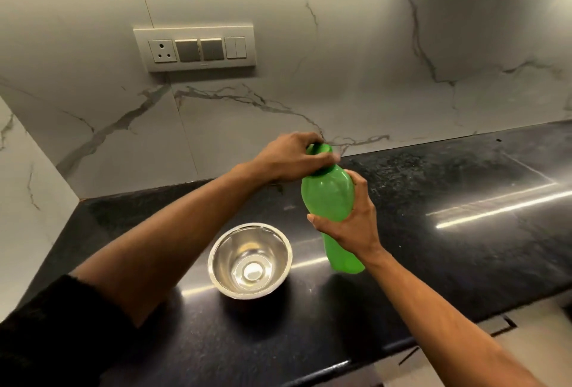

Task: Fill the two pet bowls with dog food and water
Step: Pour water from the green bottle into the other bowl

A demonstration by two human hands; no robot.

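A person stands at a black stone counter (433, 232), seen from above through their own eyes. Both bare forearms reach forward. The right hand (349, 225) wraps around the middle of a green plastic bottle (331, 197), fingers curled behind it and thumb across the front, holding it upright with a slight lean, its base close above the counter or resting on it; which one is unclear. The left hand (294, 154) comes over the top of the bottle, its fingers curled around the green cap (320, 149) and gripping it. Below the left hand and just left of the right hand's wrist sits a steel bowl (250, 259) on the counter, upright and shiny inside, with no food or water visible in it. Beyond both hands rises a white marble wall (340, 46) with grey veins, and up to the left of the left hand is a switch panel (195, 49) with a socket. Only one bowl is in view.
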